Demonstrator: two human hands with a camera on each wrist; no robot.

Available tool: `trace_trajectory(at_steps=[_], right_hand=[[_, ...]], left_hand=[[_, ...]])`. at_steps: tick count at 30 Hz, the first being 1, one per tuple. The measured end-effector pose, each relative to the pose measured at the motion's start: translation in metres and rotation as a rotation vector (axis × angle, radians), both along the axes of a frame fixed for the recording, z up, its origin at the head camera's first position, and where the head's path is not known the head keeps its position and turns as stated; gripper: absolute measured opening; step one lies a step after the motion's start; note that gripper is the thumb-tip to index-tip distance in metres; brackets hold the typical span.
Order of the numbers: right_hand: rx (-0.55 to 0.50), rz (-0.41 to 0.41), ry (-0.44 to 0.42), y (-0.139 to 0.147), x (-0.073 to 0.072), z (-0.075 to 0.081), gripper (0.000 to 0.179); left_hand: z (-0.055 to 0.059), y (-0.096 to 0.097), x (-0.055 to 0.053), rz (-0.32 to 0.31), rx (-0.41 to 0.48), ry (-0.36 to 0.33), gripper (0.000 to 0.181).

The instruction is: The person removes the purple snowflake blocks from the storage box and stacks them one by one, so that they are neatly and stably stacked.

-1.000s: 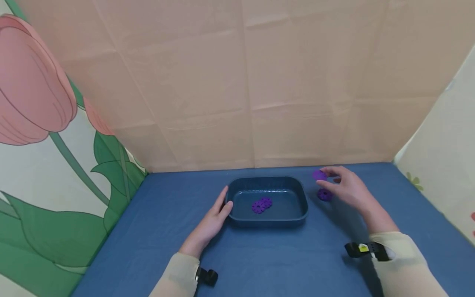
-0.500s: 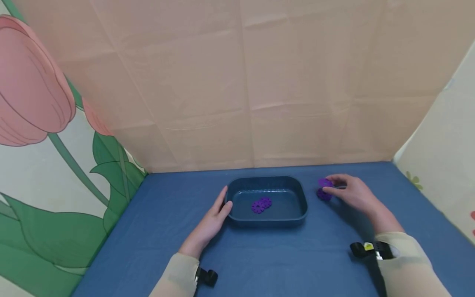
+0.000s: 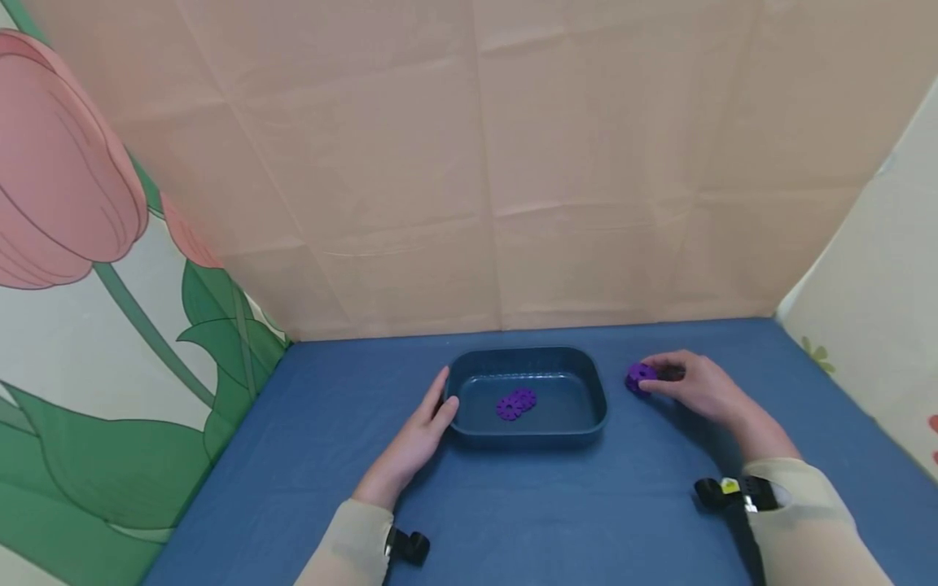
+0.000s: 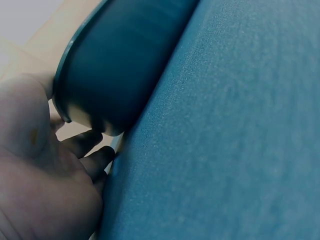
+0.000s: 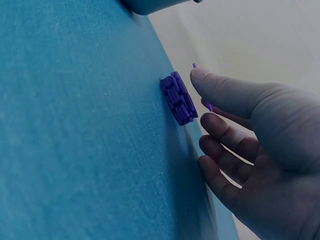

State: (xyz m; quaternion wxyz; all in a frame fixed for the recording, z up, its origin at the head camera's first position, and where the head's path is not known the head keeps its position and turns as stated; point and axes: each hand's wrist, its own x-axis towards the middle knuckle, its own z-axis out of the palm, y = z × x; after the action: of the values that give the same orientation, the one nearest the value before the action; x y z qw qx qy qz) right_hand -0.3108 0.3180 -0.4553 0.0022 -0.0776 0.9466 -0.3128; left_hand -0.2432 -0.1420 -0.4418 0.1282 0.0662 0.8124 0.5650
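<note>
My right hand (image 3: 699,389) pinches a thin purple notched disc (image 5: 209,107) between thumb and forefinger. Just below it, a short stack of purple notched discs (image 5: 178,99) stands on the blue cloth, right of the tray. In the right wrist view the held disc is a thin edge, mostly behind the thumb, with a gap to the stack. My left hand (image 3: 413,439) grips the left end of a dark blue rectangular tray (image 3: 531,439), thumb at the rim near the front corner. Inside the tray lie purple notched discs (image 3: 516,404), overlapping, left of its middle.
A blue cloth (image 3: 528,521) covers the table. Behind it rises a creased beige sheet (image 3: 491,203). A wall with painted tulips (image 3: 66,163) borders the left, and a pale wall (image 3: 879,309) the right. Each wrist wears a small black camera (image 3: 414,548).
My right hand has moved down and slightly right, bringing the pinched disc from beyond the stack to right over it. The left hand and the tray stay as they were.
</note>
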Motion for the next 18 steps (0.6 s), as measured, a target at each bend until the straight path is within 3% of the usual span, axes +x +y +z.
trace_trajectory(at_steps=[10, 18], right_hand=[[0.007, 0.008, -0.008, 0.001, -0.002, -0.008, 0.062], [0.007, 0.004, -0.012, 0.000, -0.002, -0.010, 0.062]], left_hand=[[0.000, 0.000, -0.002, -0.002, -0.008, -0.004, 0.068], [-0.026, -0.004, -0.016, 0.014, -0.014, 0.018, 0.069]])
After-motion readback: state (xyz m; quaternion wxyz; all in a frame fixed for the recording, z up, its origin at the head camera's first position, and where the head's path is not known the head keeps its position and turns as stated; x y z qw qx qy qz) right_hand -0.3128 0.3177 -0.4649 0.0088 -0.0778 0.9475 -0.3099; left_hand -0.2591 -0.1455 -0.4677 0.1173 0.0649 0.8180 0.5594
